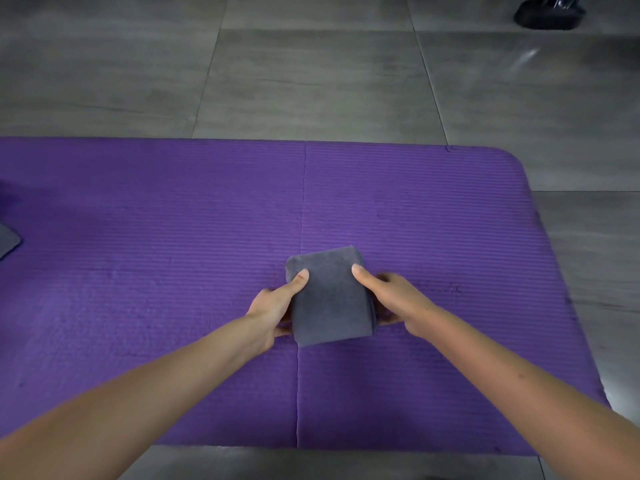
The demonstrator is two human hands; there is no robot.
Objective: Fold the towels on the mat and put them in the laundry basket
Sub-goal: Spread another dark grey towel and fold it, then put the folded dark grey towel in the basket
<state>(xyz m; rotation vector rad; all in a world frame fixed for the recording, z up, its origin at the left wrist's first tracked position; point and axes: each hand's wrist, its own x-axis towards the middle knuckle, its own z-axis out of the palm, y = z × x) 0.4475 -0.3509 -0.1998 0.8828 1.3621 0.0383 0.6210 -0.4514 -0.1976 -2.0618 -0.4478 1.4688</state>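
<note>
Head view looks down on a purple mat spread over a grey tiled floor. Its far edge runs straight across the picture, its rounded far-right corner and right edge are in sight, and its near edge lies just beyond the forearms. On the left the mat runs out of the picture. A folded grey towel sits near the middle of the mat, just right of a seam that crosses the mat from far to near, with bare mat on every side of it. The left hand grasps the towel's left edge, thumb on top, and the right hand grasps the right edge in the same way. The fingers of both hands are mostly hidden beside or under the cloth, so I cannot tell whether the towel rests on the mat or is raised off it. The towel's long axis runs away from the person, its far end leaning slightly left. At the left border a corner of a second grey towel lies on the mat, mostly cut off. A dark object stands on the floor at the top right, cut off and hard to make out.
</note>
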